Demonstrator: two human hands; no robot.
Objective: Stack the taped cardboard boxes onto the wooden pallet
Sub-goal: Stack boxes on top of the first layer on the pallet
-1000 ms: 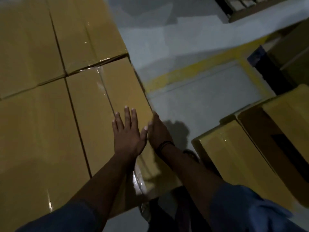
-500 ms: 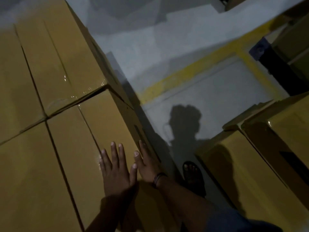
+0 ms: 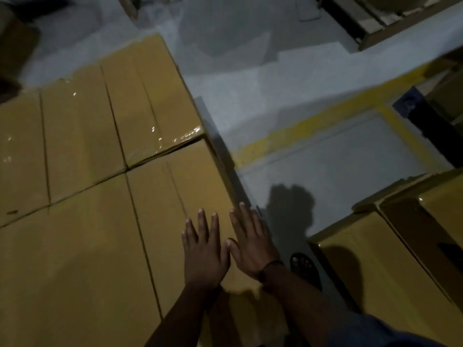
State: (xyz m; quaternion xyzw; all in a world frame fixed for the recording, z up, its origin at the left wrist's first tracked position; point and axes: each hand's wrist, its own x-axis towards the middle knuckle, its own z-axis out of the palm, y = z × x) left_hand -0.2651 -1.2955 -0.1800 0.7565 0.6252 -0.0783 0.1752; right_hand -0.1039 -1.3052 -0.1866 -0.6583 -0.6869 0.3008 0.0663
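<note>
Dim light, view from the head, looking down.

- Tan taped cardboard box lay at the near right corner of a flat top layer of like boxes. A shiny tape seam ran along its lid.
- Left hand lay palm down on that lid, fingers straight and slightly apart, gripping nothing.
- Right hand lay flat beside it at the lid's right edge, fingers straight and close together, tips at the rim. The two thumbs met or nearly met.
- Dark band circled the right wrist.
- Second tan taped box butted against the far side of the first. A wider tan box sat flush on its left.
- What the stack stood on was hidden.
- Grey concrete floor lay to the right, crossed by a painted yellow line.
- Sandalled foot stood on the floor, just beside the stack.
- More yellow-brown cardboard boxes stood apart at the right.
- Bare wooden pallet lay far off, top right.
</note>
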